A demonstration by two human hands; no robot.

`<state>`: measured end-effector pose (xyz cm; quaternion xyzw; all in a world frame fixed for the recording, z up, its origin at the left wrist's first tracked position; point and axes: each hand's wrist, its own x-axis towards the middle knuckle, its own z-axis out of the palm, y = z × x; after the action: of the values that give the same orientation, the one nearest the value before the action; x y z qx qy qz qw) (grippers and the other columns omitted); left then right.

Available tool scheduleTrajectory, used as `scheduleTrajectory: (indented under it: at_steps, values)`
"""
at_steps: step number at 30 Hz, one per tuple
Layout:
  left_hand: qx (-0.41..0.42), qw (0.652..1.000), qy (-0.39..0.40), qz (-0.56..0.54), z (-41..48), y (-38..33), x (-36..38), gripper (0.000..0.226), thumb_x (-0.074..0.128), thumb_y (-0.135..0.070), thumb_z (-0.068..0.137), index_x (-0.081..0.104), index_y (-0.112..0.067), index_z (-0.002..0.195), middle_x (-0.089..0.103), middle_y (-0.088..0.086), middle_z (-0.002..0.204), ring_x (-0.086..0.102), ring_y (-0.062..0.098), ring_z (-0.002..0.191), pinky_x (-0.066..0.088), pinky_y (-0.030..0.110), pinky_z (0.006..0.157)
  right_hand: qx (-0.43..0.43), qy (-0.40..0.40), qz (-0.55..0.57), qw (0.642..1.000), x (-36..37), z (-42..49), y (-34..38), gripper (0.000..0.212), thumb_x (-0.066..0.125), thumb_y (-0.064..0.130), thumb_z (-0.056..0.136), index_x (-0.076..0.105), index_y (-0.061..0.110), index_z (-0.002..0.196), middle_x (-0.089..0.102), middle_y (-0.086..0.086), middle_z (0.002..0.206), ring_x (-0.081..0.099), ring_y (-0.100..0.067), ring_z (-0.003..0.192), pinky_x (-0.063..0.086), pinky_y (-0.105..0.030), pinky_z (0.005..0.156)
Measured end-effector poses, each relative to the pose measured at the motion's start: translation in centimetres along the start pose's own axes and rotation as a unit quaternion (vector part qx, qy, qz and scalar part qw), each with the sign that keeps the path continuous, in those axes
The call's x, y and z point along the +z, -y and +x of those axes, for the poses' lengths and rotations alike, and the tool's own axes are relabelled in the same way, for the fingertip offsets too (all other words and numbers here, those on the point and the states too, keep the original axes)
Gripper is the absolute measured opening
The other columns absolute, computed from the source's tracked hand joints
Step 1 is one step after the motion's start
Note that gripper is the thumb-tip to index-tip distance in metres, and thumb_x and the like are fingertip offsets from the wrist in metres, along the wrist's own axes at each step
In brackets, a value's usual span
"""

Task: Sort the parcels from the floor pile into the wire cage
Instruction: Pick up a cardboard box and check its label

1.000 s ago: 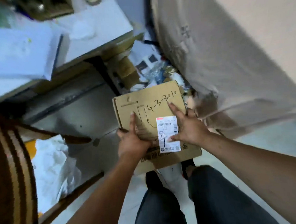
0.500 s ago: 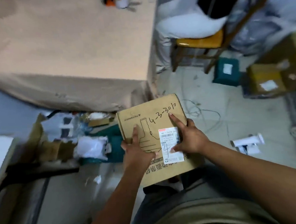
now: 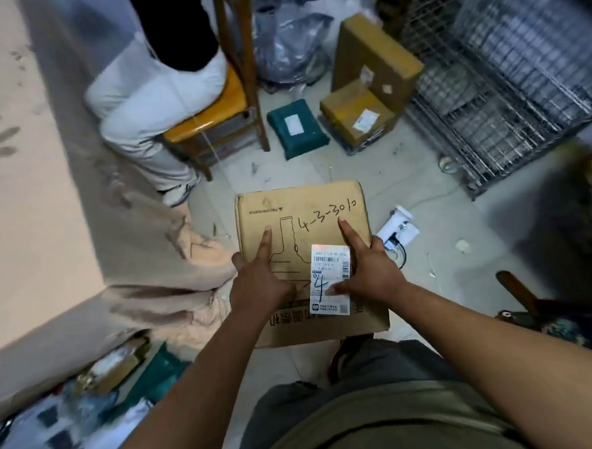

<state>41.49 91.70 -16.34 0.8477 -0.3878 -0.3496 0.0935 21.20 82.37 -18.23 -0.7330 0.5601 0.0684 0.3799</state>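
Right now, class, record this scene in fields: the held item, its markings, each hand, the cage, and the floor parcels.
Held item: cardboard box, held above the floor
Markings: handwriting starting 4-3-30; white shipping label with handwritten 4
Left hand: grips the box's left side, index finger straight on top
Right hand: grips the right side, thumb on the label
Wire cage: upper right of view
Floor parcels: teal parcel, small brown box, tall brown box, left of the cage

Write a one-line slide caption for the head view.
Left hand and right hand hold a labelled cardboard parcel; the wire cage stands ahead, right.
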Motion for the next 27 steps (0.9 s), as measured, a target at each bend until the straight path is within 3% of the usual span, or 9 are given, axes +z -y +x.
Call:
scheduleTrajectory:
  at_steps: [7,18,27]
  values:
    - [0.044,0.997,0.053,0.044,8.1,-8.9,0.0,0.123,0.087,-0.046,0.069,0.000,-0.060,0.154,0.024,0.012,0.141,0.058,0.037,0.114,0.050,0.042,0.101,0.039,-0.020,0.059,0.997,-6.4,5.7,-3.8,0.141,0.097,0.042,0.060,-0.005,0.056,0.157,0.023,-0.018,0.153,0.051,-0.039,0.130,0.046,-0.045,0.106]
    - [0.116,0.982,0.117,0.088,23.0,-16.9,-2.6,0.129,0.089,-0.052,0.066,-0.008,-0.065,0.151,0.027,0.010,0.139,0.058,0.034,0.117,0.051,0.043,0.099,0.139,-0.064,0.103,0.983,-12.4,16.6,-2.7,0.146,0.097,0.050,0.053,-0.013,0.069,0.147,0.021,-0.024,0.153,0.058,-0.043,0.121,0.051,-0.052,0.103]
    - [0.182,0.961,0.144,0.148,35.3,-27.1,-6.3,0.129,0.089,-0.050,0.068,-0.008,-0.064,0.152,0.022,0.012,0.149,0.056,0.034,0.124,0.050,0.042,0.102,0.175,-0.120,0.170,0.962,-18.9,26.3,-2.3,0.142,0.096,0.048,0.057,-0.010,0.066,0.150,0.029,-0.024,0.146,0.055,-0.042,0.121,0.047,-0.043,0.106]
